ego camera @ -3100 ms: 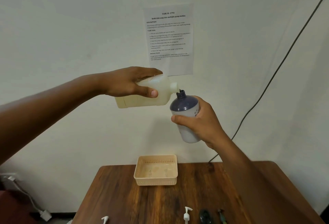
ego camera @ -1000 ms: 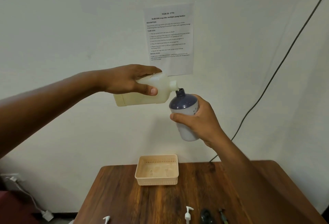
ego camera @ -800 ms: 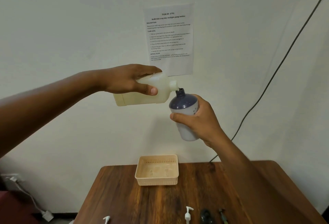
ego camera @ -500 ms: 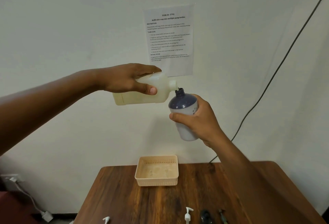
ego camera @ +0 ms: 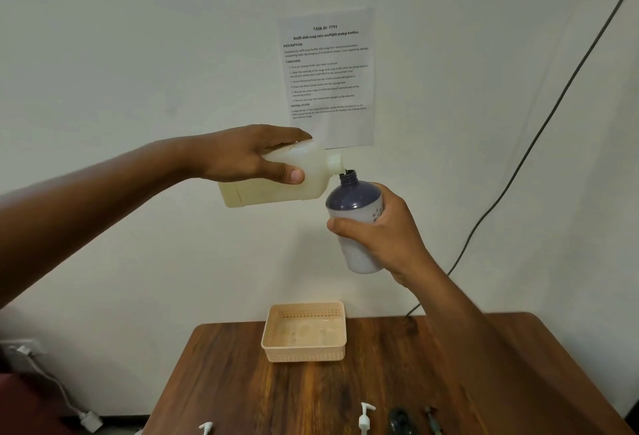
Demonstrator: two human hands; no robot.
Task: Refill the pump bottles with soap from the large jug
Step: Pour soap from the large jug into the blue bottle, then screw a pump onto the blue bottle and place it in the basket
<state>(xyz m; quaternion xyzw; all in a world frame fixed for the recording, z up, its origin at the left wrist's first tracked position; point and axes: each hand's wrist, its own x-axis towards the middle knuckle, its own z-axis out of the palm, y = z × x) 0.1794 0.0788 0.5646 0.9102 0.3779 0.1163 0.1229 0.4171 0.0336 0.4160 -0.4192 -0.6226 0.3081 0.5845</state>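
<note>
My left hand (ego camera: 252, 154) grips the pale translucent soap jug (ego camera: 276, 185) held on its side, high above the table, with yellowish soap in its lower part. Its spout sits right over the open neck of a purple-topped pump bottle (ego camera: 352, 206), which my right hand (ego camera: 387, 237) holds upright around its pale lower body. Both hands are raised in front of the wall.
A beige perforated basket (ego camera: 304, 351) stands at the back of the wooden table (ego camera: 397, 382). White pump heads (ego camera: 364, 417) and dark pump parts (ego camera: 399, 422) lie near the front edge. A black cable (ego camera: 518, 165) runs down the wall beside a taped paper sheet (ego camera: 328, 71).
The jug and the bottle have risen slightly together over the last seconds; the spout stays over the bottle's neck. Both grips are unchanged.
</note>
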